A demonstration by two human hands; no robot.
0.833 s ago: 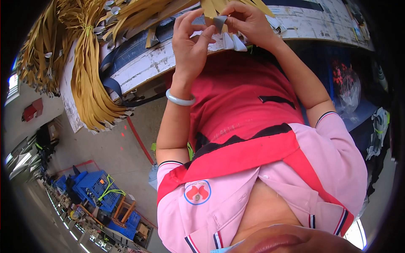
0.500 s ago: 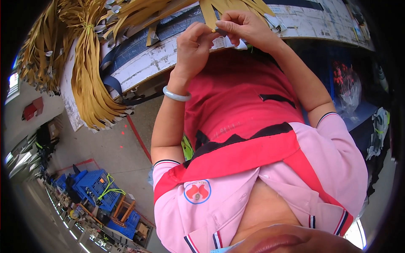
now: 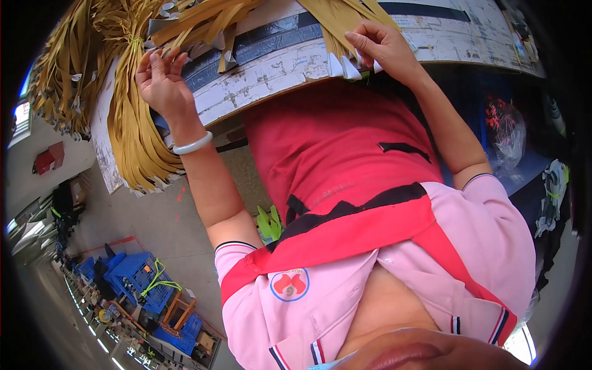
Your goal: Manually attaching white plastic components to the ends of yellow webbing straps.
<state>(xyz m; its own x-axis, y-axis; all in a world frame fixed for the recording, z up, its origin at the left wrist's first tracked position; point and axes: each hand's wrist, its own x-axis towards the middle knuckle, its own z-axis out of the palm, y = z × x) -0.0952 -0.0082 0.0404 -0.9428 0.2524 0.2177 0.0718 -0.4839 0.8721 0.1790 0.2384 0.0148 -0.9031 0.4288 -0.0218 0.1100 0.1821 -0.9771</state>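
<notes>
My left hand (image 3: 165, 86), with a pale bangle (image 3: 193, 143) on its wrist, is raised over a tied bundle of long mustard-yellow strips (image 3: 126, 117). Its fingers are loosely curled and apart, close to strip ends, with nothing visible held. My right hand (image 3: 388, 52) is at the table's near edge, thumb against curled fingers; whatever lies between them is too small or hidden. Beside and under it lie flat yellow strips (image 3: 336, 21), whose white-tipped ends (image 3: 343, 66) reach the edge.
The worn white tabletop (image 3: 271, 83) carries dark tape bands (image 3: 425, 10). More yellow strips (image 3: 55, 80) hang at the far left. Blue crates (image 3: 145, 280) stand on the floor at lower left. A clear plastic bag (image 3: 509, 139) with red contents is at the right, beyond the table edge.
My hands have parted: the left moved away to the left toward the bundle, while the right shifted slightly right. White strip ends now show below the right hand.
</notes>
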